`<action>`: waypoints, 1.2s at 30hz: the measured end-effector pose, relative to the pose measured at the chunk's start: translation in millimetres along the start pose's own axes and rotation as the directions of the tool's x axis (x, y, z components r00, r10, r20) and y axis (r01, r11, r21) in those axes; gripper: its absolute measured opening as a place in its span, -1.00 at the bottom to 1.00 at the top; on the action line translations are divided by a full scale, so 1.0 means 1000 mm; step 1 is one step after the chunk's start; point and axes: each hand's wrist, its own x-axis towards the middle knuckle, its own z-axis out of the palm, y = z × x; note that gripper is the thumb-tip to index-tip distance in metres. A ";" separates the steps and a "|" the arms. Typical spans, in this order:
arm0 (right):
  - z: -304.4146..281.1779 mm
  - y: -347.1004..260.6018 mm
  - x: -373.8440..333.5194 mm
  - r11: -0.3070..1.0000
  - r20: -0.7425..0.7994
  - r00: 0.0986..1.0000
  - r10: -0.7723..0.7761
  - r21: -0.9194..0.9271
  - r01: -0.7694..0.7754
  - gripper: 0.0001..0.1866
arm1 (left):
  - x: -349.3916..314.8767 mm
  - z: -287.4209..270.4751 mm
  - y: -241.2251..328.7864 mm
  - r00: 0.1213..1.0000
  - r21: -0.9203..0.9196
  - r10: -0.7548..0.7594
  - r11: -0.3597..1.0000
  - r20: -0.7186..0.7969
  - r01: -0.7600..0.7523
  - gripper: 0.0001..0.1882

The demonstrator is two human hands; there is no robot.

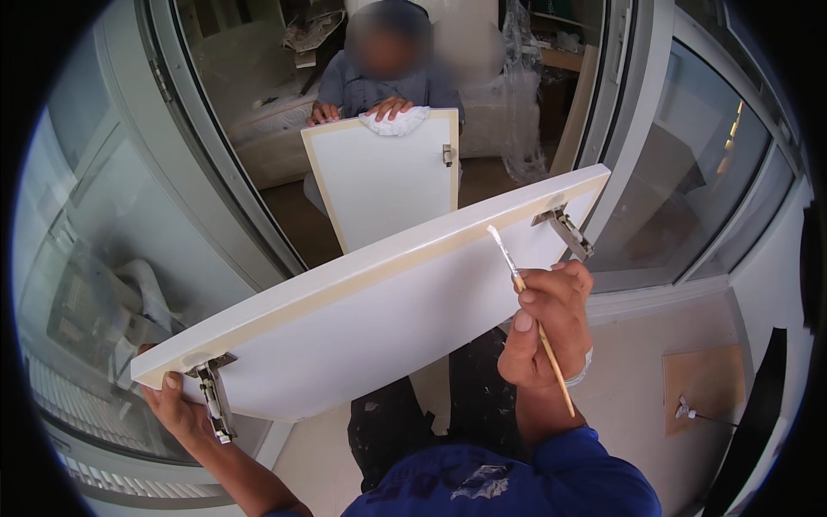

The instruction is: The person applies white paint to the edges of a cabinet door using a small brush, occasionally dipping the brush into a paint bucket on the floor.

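A white cabinet door [345, 345] slants across the view, its right end higher, with cream tape along the border of its face. Two metal hinges are fixed to it, a left hinge [212, 398] and a right hinge [565, 231]. My left hand [175, 403] grips the door's lower left corner, the thumb on the taped face beside the left hinge. In my right hand [549, 332] is a thin paintbrush [546, 345] with a wooden handle, pinched between thumb and fingers. Its white-coated bristles are at the taped strip near the upper edge; whether they touch cannot be told.
Across from me a person [379, 86] in a grey top holds a second white door [388, 181] upright, a white cloth [396, 122] under one hand. Glass sliding doors stand on both sides. A brown board [702, 388] lies on the floor at right.
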 end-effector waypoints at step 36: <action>-0.062 0.094 -0.026 0.920 -0.204 0.979 0.027 -0.377 -0.104 -0.71 | 0.008 0.031 0.000 0.975 -0.102 0.180 0.981 0.131 -0.168 -0.19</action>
